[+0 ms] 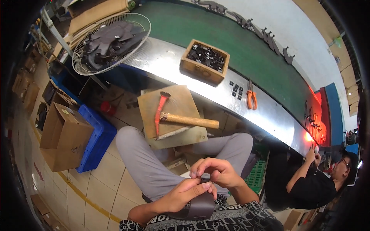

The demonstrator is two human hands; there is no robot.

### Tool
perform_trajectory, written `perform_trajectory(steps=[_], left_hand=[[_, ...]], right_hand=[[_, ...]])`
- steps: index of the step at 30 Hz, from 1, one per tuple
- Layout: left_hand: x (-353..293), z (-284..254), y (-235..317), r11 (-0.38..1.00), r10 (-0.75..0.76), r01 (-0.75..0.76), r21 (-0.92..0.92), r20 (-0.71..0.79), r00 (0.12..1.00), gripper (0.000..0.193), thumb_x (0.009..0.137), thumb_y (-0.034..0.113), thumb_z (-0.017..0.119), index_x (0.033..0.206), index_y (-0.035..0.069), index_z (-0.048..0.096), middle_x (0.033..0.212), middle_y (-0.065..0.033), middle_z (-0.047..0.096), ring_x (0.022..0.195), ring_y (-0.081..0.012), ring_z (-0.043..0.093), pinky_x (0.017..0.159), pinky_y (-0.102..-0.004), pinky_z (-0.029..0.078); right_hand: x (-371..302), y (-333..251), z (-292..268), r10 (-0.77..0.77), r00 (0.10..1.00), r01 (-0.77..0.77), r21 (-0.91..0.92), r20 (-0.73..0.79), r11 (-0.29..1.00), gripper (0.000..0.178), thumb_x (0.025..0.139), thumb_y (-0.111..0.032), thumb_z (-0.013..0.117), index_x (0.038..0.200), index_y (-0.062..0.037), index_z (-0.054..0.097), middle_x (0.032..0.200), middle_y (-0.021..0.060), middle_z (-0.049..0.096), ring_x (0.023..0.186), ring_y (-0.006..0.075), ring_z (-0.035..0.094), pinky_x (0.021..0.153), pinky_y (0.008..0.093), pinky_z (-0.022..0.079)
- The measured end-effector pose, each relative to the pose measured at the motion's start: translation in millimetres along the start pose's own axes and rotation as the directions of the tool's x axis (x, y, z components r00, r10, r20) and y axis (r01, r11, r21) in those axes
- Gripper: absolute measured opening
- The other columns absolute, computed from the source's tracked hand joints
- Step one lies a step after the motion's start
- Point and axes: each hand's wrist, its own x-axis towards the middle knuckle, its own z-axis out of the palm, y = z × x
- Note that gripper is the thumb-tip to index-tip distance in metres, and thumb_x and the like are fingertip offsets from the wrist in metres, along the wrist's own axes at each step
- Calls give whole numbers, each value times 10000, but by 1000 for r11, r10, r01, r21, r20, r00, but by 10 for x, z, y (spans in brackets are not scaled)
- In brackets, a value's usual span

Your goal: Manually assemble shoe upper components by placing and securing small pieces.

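Close to my body, my left hand (184, 195) is closed on a dark brown, curved leather-like piece (201, 207). The piece hangs below the fingers toward my shirt. My right hand (220, 172) meets the left one at the fingertips, its thumb and forefinger pinched at the upper end of the piece. Whether a small part sits between those fingertips is hidden. Beyond my knees, a hammer (187, 119) with a red head and wooden handle lies on a square wooden board (181, 98), out of reach of both hands' present hold.
A metal-edged bench (163, 57) with a green conveyor belt (165, 19) carries a wooden box (202, 73) of small black parts, orange-handled pliers (251, 100) and a wire basket (144, 34) of dark pieces. Left stands a cardboard box (63, 142); right, a co-worker (314, 184) near red light.
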Motion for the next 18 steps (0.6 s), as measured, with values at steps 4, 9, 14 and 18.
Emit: perform_trajectory(steps=[4,9,14,18], left_hand=[[74,62,-6,994,-88,85,63,41,995,336,1026,310,418,948,15,560,983,-74,618,901,-108,545,819,-248,433],[127,106,-55,984,-100,91,156,53,994,330,1028,294,414,933,10,552,980,-69,620,891,-116,551,808,-253,441],[166,151,-26,986,-113,101,135,89,990,296,1022,258,423,886,10,512,987,-110,632,942,-160,576,847,-273,451],[182,178,-16,985,-160,153,82,76,984,287,1018,251,426,875,16,507,982,-121,636,955,-172,580,848,-276,454]], right_hand=[[-146,-3,83,106,988,-98,78,-108,992,530,940,-504,528,1065,8,577,1116,147,556,1071,239,532,927,354,441],[-154,-119,187,-3,980,22,94,-197,995,561,913,-548,543,885,9,600,919,131,585,999,294,527,909,416,412],[-200,-176,224,-2,972,40,158,-237,987,517,925,-498,553,855,11,608,876,132,590,971,293,528,900,417,410],[-223,-122,220,-31,969,85,217,-244,972,503,933,-479,546,863,14,620,870,135,595,967,295,530,902,418,408]])
